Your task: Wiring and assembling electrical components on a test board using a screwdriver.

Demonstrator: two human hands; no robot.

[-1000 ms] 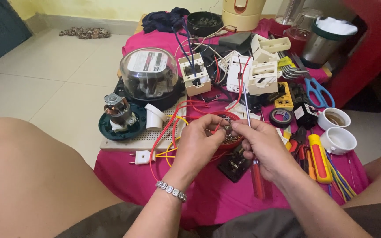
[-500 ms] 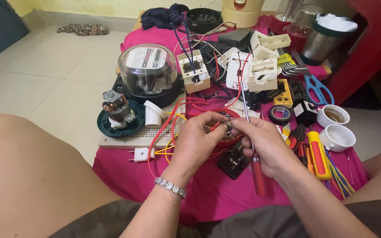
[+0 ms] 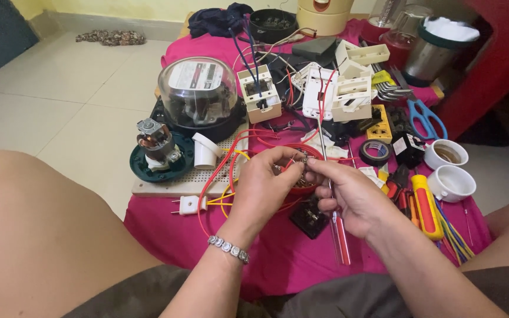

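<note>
- Above the pink-covered tabletop [image 3: 207, 229], the left hand [image 3: 263, 188] and right hand [image 3: 349, 197] pinch a small metal fitting [image 3: 303, 160] between closed fingertips.
- The right hand also grips a red-handled screwdriver [image 3: 337, 227].
- The fitting looks light, stiff and slippery, best held by its edges.
- The red wire [image 3: 222, 168] beside it looks limp.

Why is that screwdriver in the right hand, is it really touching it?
Touching. The head view shows the right hand wrapped around the screwdriver, with its clear handle poking out below.

Home floor, tile [image 3: 72, 82], scattered electrical parts [image 3: 349, 94]
</note>
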